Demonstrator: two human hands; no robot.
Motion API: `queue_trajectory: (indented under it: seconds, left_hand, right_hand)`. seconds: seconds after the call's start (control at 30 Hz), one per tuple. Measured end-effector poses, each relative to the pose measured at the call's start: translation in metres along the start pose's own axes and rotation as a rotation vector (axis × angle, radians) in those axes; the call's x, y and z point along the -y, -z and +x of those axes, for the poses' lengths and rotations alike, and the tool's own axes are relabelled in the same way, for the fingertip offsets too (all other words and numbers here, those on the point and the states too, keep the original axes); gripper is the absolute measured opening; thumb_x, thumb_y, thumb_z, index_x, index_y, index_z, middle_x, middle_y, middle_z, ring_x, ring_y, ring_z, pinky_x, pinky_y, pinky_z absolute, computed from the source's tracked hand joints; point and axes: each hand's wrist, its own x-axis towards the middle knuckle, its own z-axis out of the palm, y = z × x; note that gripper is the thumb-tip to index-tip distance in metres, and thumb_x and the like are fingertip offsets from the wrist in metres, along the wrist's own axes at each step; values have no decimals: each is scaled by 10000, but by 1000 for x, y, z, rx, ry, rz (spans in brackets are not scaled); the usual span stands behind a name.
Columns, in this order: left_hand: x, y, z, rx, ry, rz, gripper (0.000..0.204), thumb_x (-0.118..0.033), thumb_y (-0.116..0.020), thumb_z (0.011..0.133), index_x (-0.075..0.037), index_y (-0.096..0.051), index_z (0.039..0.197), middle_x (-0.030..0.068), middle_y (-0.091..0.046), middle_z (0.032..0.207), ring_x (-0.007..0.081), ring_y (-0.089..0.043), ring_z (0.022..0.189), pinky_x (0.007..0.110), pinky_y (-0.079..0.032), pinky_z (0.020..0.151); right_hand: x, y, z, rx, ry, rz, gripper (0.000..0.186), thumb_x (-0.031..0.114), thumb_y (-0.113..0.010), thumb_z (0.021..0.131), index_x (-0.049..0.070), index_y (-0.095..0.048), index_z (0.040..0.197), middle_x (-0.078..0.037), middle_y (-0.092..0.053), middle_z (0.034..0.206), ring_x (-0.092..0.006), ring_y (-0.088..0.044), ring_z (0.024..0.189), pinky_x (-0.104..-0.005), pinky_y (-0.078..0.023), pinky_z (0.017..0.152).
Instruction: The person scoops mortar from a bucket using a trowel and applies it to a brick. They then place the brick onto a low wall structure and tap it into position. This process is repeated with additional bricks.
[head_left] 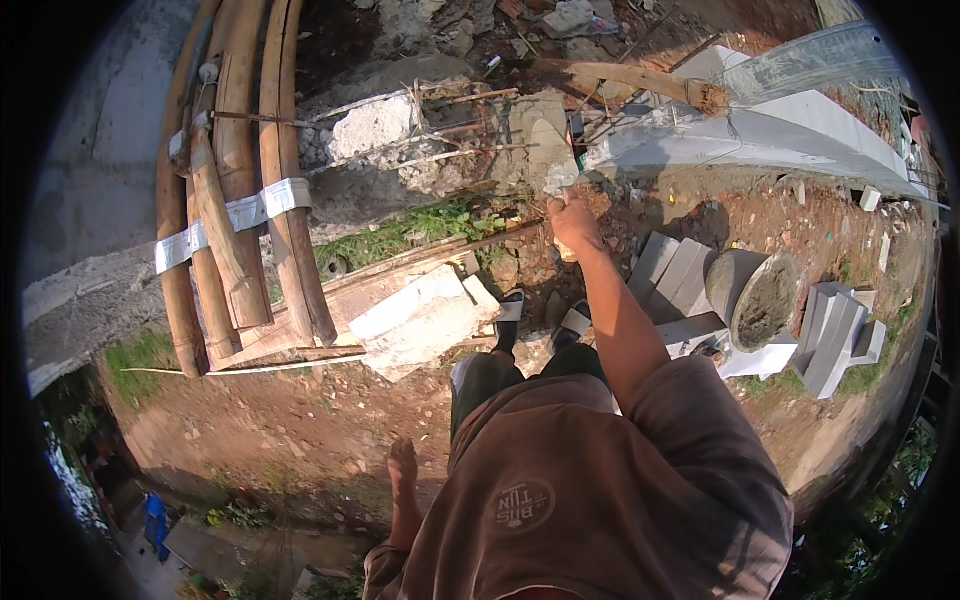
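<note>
Beside lashed bamboo poles [240,200] and stacked grey blocks [680,280], the right hand [575,222] grips a mortar-laden trowel [552,160] against rough broken concrete [420,140]; the left hand [402,465] hangs open.

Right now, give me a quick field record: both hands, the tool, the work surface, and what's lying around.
Right hand: raised, gripping the handle of a trowel
Trowel: blade carries grey mortar, against the broken concrete block
Left hand: hanging low, holding nothing
Concrete block: rough, thin steel bars sticking out
Bucket: right of the legs, wet mortar inside
Grey blocks: stacked beside the bucket
Bamboo poles: bundled at left, white straps
</note>
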Motion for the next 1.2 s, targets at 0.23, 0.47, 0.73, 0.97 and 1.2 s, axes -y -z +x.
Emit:
queue_trajectory:
  seconds: [0.23, 0.47, 0.73, 0.97, 1.2]
  left_hand:
    - [-3, 3, -2, -21, 17, -126, 465, -318, -515, 897, 27, -490, 1208, 138, -612, 932, 218, -595, 821, 334, -469, 721]
    - [2, 2, 3, -16, -50, -81, 478, -332, -527, 879, 27, -497, 1195, 153, -603, 936, 219, -598, 827, 335, -472, 735]
    - [-38, -33, 41, 93, -202, 39, 411, -316, -523, 875, 34, -560, 1087, 141, -606, 941, 215, -598, 821, 324, -474, 730]
    - [-165, -87, 40, 204, -410, 262, 363, -257, -497, 880, 16, -557, 1112, 122, -608, 959, 225, -605, 832, 321, -482, 700]
    - [-397, -263, -53, 416, -878, 587, 395, -282, -491, 917, 16, -556, 1168, 106, -619, 909, 206, -611, 826, 304, -466, 745]
  right_hand:
    - [-34, -16, -22, -82, -28, 48, 548, 346, -409, 860, 49, -412, 1321, -275, -540, 1151, -405, -518, 1077, -434, -415, 919]
    - [-71, -14, -17, 41, -34, 411, 522, 321, -481, 877, 12, -428, 1294, -182, -618, 885, -294, -603, 770, -380, -482, 727]
    - [-188, 145, -202, 14, 60, 369, 517, 341, -541, 844, -23, -483, 1207, -204, -635, 878, -298, -625, 814, -385, -462, 726]
    - [-354, 289, -281, -333, -329, 142, 458, 336, -509, 825, -33, -482, 1095, -273, -613, 908, -413, -592, 914, -449, -460, 774]
    - [-497, 347, -133, -33, -354, -445, 303, 269, -558, 836, 42, -630, 1021, -146, -653, 1010, -334, -628, 924, -392, -510, 776]
